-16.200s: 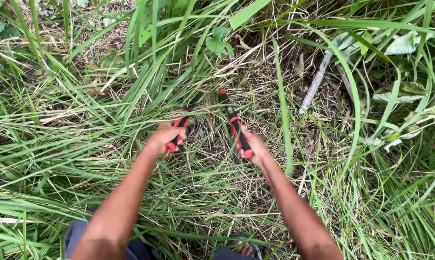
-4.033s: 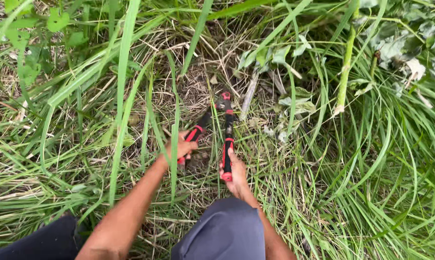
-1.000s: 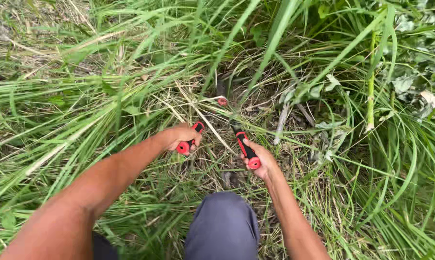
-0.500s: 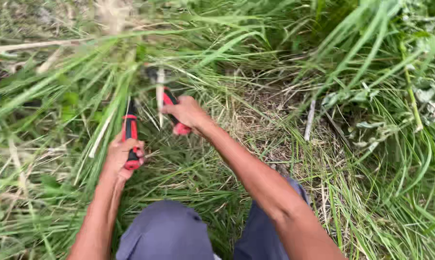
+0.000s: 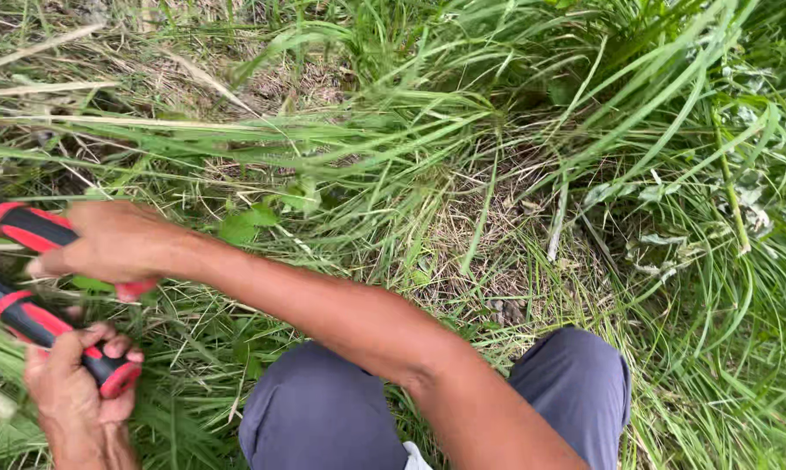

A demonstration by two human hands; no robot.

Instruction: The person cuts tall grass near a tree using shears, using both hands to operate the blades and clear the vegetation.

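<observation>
shears: a pair of long-handled garden shears with red-and-black rubber grips (image 5: 36, 287) sits at the far left edge of the view, both handles slanting down to the right; the blades are out of frame.
upper handle: the red-and-black upper grip (image 5: 23, 228) runs under the right hand, its red end cap showing just below the knuckles.
lower handle: the red-and-black lower grip (image 5: 58, 339) ends in a round red cap beside the left thumb.
right hand: the right hand (image 5: 114, 248) reaches across the body from the right, forearm stretched over the knees, fingers clenched around the upper grip.
left hand: the left hand (image 5: 75, 387) comes up from the bottom left corner, fingers wrapped around the lower grip near its end.
knees: two knees in grey-blue trousers (image 5: 576, 383) fill the lower middle, just below the right forearm.
grass: long green grass blades (image 5: 393, 139) arch across the upper half, some lying flat toward the left.
ground: a patch of dry, straw-coloured cut stalks (image 5: 497, 252) lies bare between the knees and the standing grass.
leaves: pale, wilted broad leaves (image 5: 671, 196) lie among the grass at the right.
</observation>
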